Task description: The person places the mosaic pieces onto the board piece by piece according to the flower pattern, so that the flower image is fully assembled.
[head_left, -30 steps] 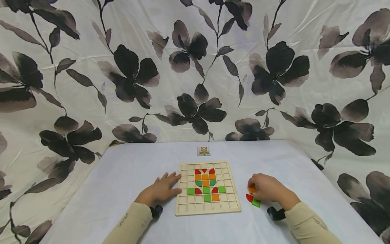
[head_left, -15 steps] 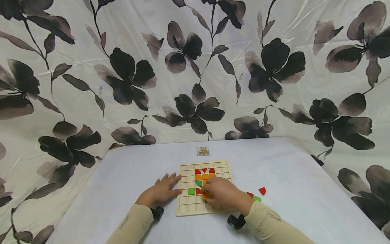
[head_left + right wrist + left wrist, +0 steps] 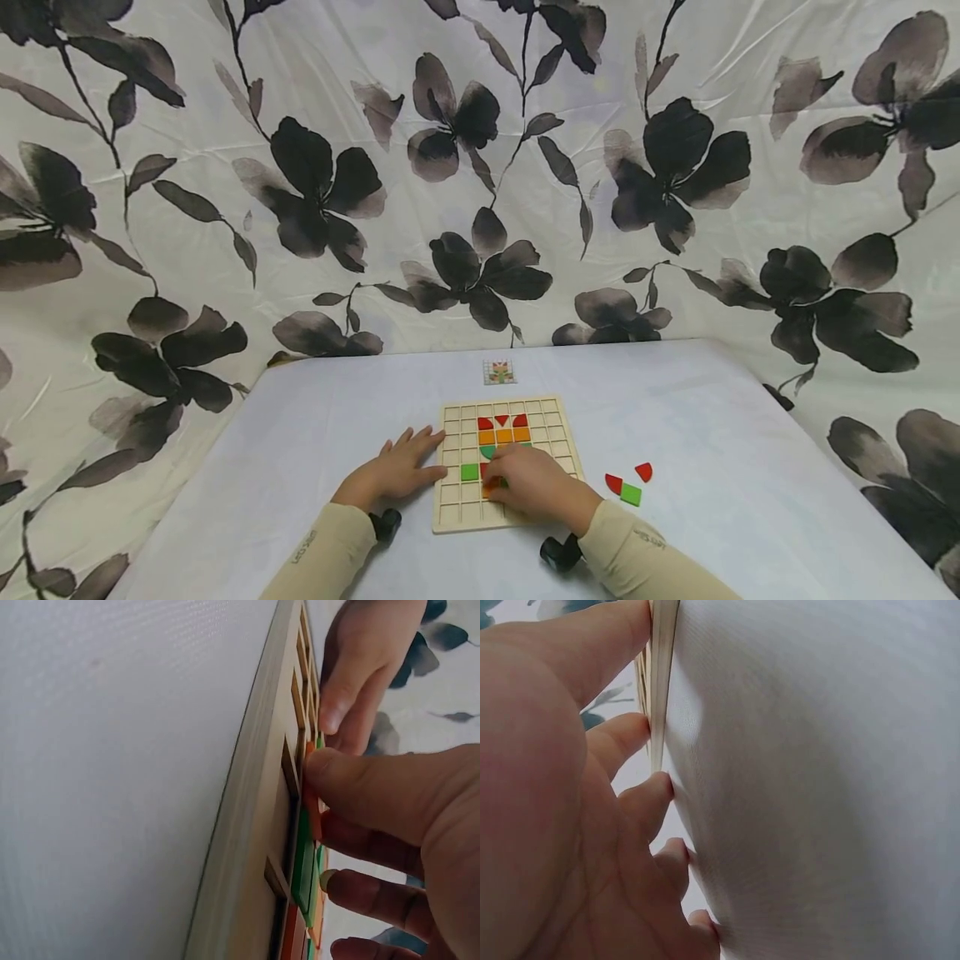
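Observation:
A pale wooden grid board (image 3: 459, 517) lies on the table, with red, orange and green tiles set in some of its cells. My left hand (image 3: 392, 468), fingers spread, touches the board's left edge with thumb and fingertips; the left wrist view shows the fingers along that edge. Over the board's lower middle, my right hand (image 3: 534, 483) pinches an orange square tile (image 3: 311, 784) between thumb and index finger, at a cell left of the green column. The right hand covers several of the set tiles. A green square tile (image 3: 468, 472) shows at the left of the pattern.
Right of the board lie two loose red curved tiles, one red tile (image 3: 613, 483) touching a green square (image 3: 631, 495) and another red tile (image 3: 643, 472) apart. A small pattern card (image 3: 499, 372) lies behind the board. Floral cloth (image 3: 570, 250) hangs behind the white table (image 3: 360, 392).
My right hand has picked up the orange tile from the loose pieces and carried it left onto the board's lower middle. One red tile now lies apart. The left hand has stayed in place.

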`<state>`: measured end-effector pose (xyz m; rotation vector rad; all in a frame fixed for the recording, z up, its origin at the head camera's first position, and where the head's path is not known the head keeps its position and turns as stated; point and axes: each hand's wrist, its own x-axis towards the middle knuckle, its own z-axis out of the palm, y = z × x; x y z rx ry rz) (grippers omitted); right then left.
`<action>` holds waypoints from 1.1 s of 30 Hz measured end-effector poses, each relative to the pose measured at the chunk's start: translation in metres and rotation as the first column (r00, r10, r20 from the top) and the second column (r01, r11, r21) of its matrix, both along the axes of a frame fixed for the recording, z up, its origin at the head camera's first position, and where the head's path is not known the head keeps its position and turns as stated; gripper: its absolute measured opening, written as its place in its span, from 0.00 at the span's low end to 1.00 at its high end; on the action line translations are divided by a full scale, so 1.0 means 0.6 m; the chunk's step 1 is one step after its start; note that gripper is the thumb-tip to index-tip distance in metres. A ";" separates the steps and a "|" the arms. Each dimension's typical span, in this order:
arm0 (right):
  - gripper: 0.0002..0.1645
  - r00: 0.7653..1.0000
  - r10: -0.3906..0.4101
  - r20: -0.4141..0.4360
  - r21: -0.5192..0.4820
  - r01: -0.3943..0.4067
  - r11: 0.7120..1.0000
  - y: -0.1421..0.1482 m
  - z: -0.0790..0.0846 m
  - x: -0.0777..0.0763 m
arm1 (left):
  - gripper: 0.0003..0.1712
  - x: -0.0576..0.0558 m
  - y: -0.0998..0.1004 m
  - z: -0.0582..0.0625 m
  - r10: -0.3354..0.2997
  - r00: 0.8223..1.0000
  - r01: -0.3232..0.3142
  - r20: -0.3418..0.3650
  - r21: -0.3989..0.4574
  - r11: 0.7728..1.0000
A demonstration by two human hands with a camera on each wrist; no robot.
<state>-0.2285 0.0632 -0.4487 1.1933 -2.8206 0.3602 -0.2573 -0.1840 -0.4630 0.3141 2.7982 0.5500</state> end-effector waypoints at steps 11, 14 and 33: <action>0.06 0.999 -0.017 0.048 -0.049 0.020 0.999 0.016 -0.001 -0.001 | 0.41 0.001 -0.001 -0.004 0.002 1.000 -0.002 0.001 -0.001 1.000; 0.05 0.996 -0.066 0.058 -0.043 0.068 0.997 0.047 0.006 -0.005 | 0.41 0.002 0.001 -0.002 -0.004 1.000 0.004 -0.008 -0.009 1.000; 0.10 0.878 -0.447 0.171 0.137 0.428 0.893 0.209 0.017 0.011 | 0.41 -0.004 0.002 -0.006 0.019 1.000 -0.019 -0.022 -0.004 1.000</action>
